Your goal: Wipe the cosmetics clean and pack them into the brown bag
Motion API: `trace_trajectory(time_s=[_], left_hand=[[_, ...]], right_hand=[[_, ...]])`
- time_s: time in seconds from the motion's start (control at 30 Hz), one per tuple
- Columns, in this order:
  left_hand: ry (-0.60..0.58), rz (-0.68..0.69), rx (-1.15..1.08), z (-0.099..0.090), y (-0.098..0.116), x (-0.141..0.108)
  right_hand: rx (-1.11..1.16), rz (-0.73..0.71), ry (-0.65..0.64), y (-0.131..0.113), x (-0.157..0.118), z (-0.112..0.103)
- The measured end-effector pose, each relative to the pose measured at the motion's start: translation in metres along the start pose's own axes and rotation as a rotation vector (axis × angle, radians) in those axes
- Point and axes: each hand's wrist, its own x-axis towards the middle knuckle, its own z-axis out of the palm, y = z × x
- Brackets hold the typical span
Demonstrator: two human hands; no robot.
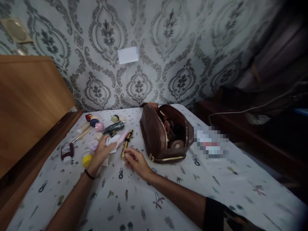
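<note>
My left hand (103,151), a dark band at its wrist, is closed on a soft white and pink tube (120,138). To its right, my right hand (139,163) has its fingers curled at the lower end of a gold cosmetic tube (123,151); its fingertips are partly hidden. Just above, a gold and black piece (129,134) lines up with that tube, and I cannot tell whether the two are joined. A brown leather toiletry bag (154,134) stands unzipped on the right, with several cosmetics inside.
Left of my hands lie a dark red bottle (67,152), a yellow-lidded jar (87,159), a brush (81,134), a pink round item (99,127) and a dark green tube (114,127). A blurred-out item (210,142) lies right of the bag. A patterned wall (139,86) rises behind.
</note>
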Motion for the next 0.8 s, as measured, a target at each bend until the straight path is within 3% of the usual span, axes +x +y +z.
trace_trajectory(time_s=[0.13, 0.2, 0.5, 0.8], left_hand=[[-0.021, -0.215, -0.218, 0.0, 0.005, -0.004], [-0.055, -0.251, -0.238, 0.0, 0.007, -0.009], [-0.091, -0.045, 0.048, 0.018, 0.033, -0.031], [0.084, 0.058, 0.074, 0.041, 0.031, -0.042]], right_hand=[[0.076, -0.036, -0.01, 0.006, 0.003, 0.002], [0.095, -0.041, -0.016, 0.007, 0.005, 0.003], [0.066, 0.043, 0.025, 0.0, 0.008, 0.001], [-0.025, 0.124, 0.066, -0.024, 0.005, -0.007]])
